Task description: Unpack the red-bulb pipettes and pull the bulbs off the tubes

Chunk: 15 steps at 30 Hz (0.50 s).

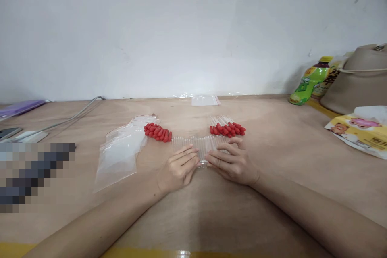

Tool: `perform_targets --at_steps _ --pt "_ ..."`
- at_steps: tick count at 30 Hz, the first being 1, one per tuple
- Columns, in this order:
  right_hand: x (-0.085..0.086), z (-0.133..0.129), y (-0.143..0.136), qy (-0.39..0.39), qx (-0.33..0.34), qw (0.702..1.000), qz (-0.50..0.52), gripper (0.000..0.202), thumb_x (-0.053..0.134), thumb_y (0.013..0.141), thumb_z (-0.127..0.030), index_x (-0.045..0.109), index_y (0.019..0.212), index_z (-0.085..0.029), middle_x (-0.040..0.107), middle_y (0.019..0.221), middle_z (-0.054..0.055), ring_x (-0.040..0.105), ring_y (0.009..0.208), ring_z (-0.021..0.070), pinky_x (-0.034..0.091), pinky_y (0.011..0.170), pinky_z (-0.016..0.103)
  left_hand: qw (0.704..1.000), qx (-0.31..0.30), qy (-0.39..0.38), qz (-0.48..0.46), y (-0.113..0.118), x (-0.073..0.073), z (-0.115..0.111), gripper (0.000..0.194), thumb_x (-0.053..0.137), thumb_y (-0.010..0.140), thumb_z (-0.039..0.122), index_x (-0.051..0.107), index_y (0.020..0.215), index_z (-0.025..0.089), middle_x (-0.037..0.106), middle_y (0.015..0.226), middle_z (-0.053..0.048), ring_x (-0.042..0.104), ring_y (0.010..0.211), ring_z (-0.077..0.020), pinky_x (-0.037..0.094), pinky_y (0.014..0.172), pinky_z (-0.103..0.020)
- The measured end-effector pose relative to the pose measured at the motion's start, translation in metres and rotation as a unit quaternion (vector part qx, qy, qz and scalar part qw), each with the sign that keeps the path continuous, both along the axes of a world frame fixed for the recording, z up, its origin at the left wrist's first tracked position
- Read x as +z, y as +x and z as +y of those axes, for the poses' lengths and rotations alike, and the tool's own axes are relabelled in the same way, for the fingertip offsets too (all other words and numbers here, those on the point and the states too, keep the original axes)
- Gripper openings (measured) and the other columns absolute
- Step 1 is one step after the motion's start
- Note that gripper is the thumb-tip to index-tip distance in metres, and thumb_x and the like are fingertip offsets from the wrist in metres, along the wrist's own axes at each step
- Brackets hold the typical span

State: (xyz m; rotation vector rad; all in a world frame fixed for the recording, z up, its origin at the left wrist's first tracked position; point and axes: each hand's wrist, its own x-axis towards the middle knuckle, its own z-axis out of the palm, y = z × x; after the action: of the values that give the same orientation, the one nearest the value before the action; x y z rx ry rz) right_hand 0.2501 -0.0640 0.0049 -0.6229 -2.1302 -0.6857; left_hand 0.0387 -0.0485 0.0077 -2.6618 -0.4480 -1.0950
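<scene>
A row of clear glass-like tubes (203, 145) lies side by side on the wooden table in the middle. My left hand (181, 166) rests on the left part of the row, its fingers stretched out together over the tubes. Over the right part lies my right hand (232, 162), fingers spread, fingertips close to those of the left. Beyond the row, to the left, is a pile of red rubber bulbs (157, 132). A second group of red bulbs (228, 129), with thin clear stems pointing away, sits behind my right hand. The palms hide the near ends of some tubes.
Overlapping clear plastic bags (121, 151) lie at the left, and a small bag stack (205, 100) near the wall. A green bottle (311, 82), a beige bag (356, 78) and a yellow packet (359, 129) are at the right. A grey cable (72, 117) crosses the left side.
</scene>
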Motion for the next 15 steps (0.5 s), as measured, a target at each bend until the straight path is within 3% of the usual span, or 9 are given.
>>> perform_targets --at_steps 7,10,15 --pt "-0.001 0.000 0.000 0.001 0.008 1.000 0.010 0.013 0.061 0.078 -0.023 0.063 0.092 -0.023 0.068 0.078 -0.004 0.053 0.075 0.0121 0.029 0.077 0.033 1.000 -0.011 -0.016 -0.006 -0.003 -0.002 0.001 0.008 0.051 0.081 0.009 0.056 0.086 0.012 0.066 0.082 -0.006 0.062 0.088 -0.0156 0.048 0.092 -0.036" --pt "-0.002 0.000 -0.002 -0.062 -0.007 0.998 0.028 0.009 0.058 0.080 -0.024 0.063 0.087 -0.021 0.064 0.064 -0.003 0.050 0.069 0.0124 0.028 0.076 0.032 1.000 0.014 -0.014 0.000 -0.002 -0.002 0.004 0.007 0.052 0.081 0.010 0.056 0.088 0.012 0.065 0.084 -0.006 0.060 0.089 -0.0166 0.046 0.091 -0.038" --pt "0.003 -0.003 -0.011 -0.192 -0.055 0.979 0.049 0.020 0.050 0.085 -0.026 0.063 0.072 -0.018 0.059 0.058 0.000 0.045 0.064 0.0126 0.025 0.069 0.031 0.996 0.073 0.026 0.045 0.000 0.000 0.007 0.015 0.049 0.084 0.011 0.055 0.098 0.012 0.062 0.086 -0.007 0.056 0.079 -0.0170 0.048 0.070 -0.033"
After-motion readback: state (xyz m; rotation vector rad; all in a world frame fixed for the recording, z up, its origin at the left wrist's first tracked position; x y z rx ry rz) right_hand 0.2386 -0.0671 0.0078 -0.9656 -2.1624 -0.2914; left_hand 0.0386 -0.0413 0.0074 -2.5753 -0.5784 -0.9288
